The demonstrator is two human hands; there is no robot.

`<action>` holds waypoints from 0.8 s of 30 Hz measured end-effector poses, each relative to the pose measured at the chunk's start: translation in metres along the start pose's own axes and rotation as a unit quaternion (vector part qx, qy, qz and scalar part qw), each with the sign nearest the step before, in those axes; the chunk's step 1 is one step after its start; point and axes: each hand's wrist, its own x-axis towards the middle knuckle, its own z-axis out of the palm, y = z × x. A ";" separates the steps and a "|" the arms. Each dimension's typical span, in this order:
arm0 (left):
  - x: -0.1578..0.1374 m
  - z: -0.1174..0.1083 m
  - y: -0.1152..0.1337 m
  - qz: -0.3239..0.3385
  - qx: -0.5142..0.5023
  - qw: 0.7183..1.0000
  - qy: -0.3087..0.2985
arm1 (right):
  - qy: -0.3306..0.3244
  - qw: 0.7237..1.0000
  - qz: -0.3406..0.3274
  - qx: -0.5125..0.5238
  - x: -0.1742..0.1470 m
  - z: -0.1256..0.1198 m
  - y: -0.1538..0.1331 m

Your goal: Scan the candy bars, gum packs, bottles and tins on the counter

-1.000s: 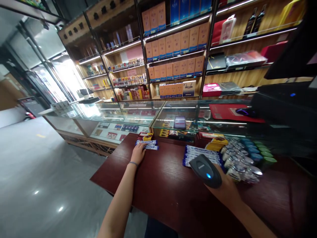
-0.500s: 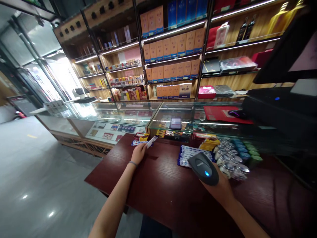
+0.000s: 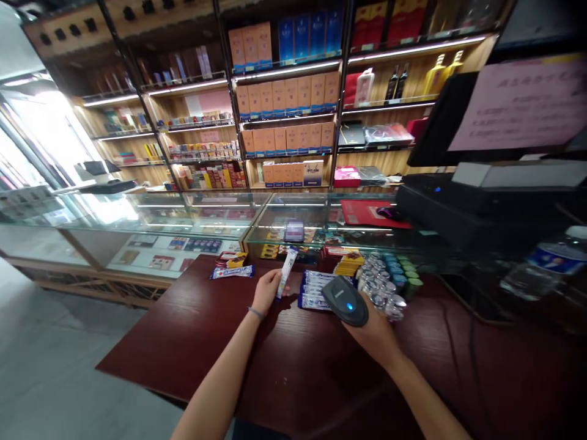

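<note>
My left hand point(image 3: 268, 292) is closed around a slim wrapped snack bar point(image 3: 287, 272), held tilted above the table with its pale printed side showing. In my right hand point(image 3: 373, 327) is a black barcode scanner point(image 3: 345, 300), gripped with a blue light glowing on top. Beneath and behind the scanner lies a stack of blue-and-white snack bars point(image 3: 314, 289), partly covered by it. Another blue-and-white bar point(image 3: 232, 272) rests at the table's left back, in front of small red and yellow packets point(image 3: 232, 259).
Clear-wrapped round-topped items point(image 3: 380, 287) and green rolls point(image 3: 410, 275) stand right of the bars, near yellow packets point(image 3: 348, 264). A glass display case point(image 3: 211, 214) borders the dark red table point(image 3: 192, 342). At right are a water bottle point(image 3: 543, 269), a phone point(image 3: 474, 298) and a monitor point(image 3: 443, 122).
My left hand has brought the bar inward from the left packets toward the scanner, turning it more upright. The camera view has swung right; the scanner stays in my right hand.
</note>
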 end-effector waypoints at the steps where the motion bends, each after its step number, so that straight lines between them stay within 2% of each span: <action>1: -0.002 0.000 -0.003 -0.001 0.004 1.000 -0.001 | -0.013 1.000 0.002 0.000 0.000 -0.001 -0.001; 9: -0.008 -0.010 -0.004 -0.007 0.044 0.999 0.008 | -0.129 0.990 -0.048 -0.042 0.000 -0.004 0.004; 12: -0.009 -0.007 0.000 -0.014 0.063 0.998 0.016 | -0.132 0.989 -0.041 -0.050 -0.001 -0.004 0.004; 15: -0.013 -0.005 0.002 -0.015 0.020 1.000 0.002 | -0.117 0.993 -0.026 -0.011 -0.002 -0.003 0.004; 17: -0.015 -0.005 0.002 -0.015 -0.017 1.000 -0.015 | -0.081 0.997 -0.005 0.017 -0.002 -0.002 0.005; 20: -0.015 -0.003 0.002 0.000 -0.023 0.999 -0.026 | 0.013 0.998 0.032 0.047 0.002 -0.002 0.010; 22: -0.012 -0.001 0.002 0.040 0.017 0.999 -0.020 | 0.089 0.993 0.038 0.071 0.005 -0.005 0.017; 24: -0.006 0.005 0.005 0.106 0.087 0.990 -0.025 | 0.156 0.983 0.038 0.089 0.009 -0.010 0.023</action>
